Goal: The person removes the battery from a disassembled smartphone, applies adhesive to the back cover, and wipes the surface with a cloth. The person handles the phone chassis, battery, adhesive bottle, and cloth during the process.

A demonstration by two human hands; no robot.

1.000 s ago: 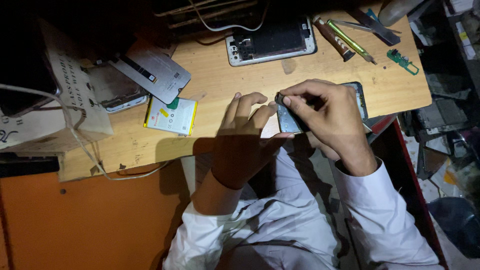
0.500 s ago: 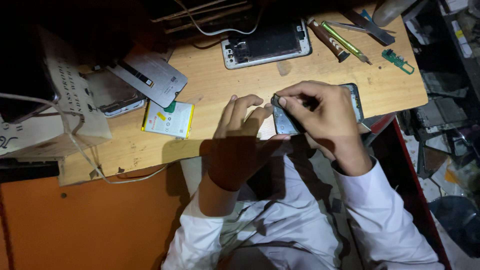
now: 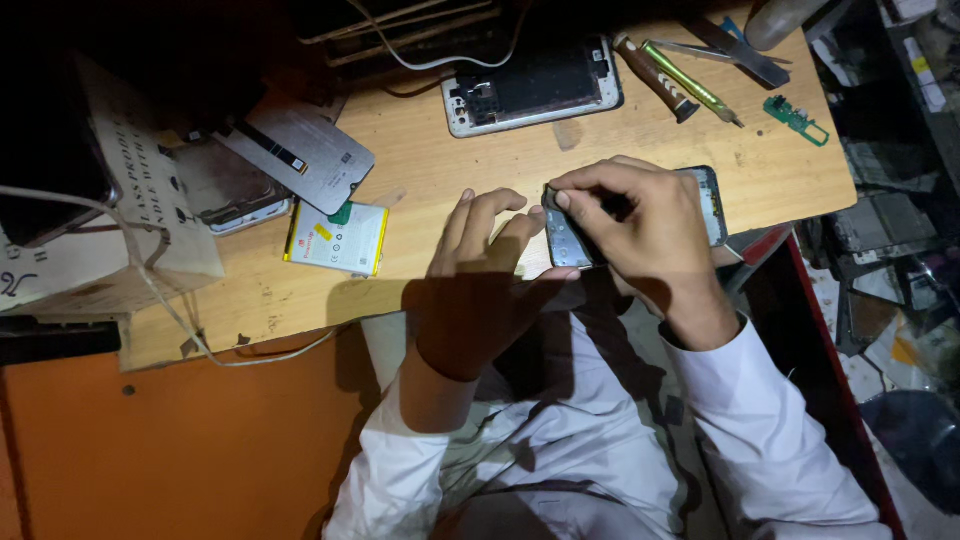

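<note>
Little has shifted: I still see both hands over the phone (image 3: 705, 205) at the wooden desk's (image 3: 440, 160) near edge, dark clutter around. My right hand (image 3: 640, 225) pinches the phone's corner; my left hand (image 3: 480, 270) lies open, fingers steadying it.

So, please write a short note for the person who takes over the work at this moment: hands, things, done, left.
Left hand: flat on the table, fingers beside the phone, steadying it.
Right hand: over the phone, fingertips pinched at its top left corner; a tool there cannot be seen.
Nearby: battery at left, open phone frame at the far edge, screwdrivers, small green board.
Done: cannot tell from this view.
Left: the work on the phone's corner.
</note>
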